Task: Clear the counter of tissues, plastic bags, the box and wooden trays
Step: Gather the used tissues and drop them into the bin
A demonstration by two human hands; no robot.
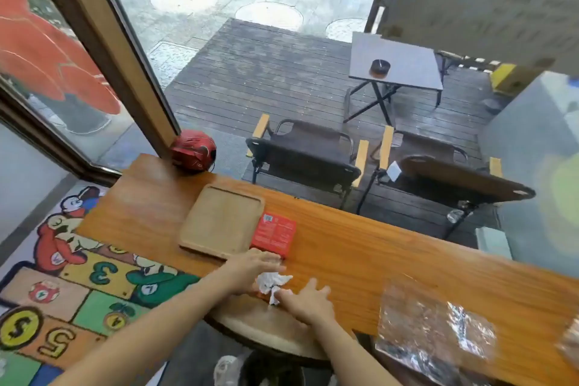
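A crumpled white tissue [272, 283] lies near the front edge of the wooden counter [376, 247]. My left hand [253, 269] curls over its left side, fingers also reaching the near end of the red box [275, 234]. My right hand [308, 299] pinches the tissue's lower end with thumb and forefinger, the other fingers spread flat. A wooden tray [219, 221] lies just left of the box. Clear plastic bags [432, 332] lie crinkled on the counter at the right.
A red helmet [194, 150] sits at the counter's far left corner by the window frame. A round wooden stool [266, 326] stands under the counter's front edge. Beyond the glass are dark chairs [304, 157] and a small table. A cartoon floor mat [62, 285] lies at left.
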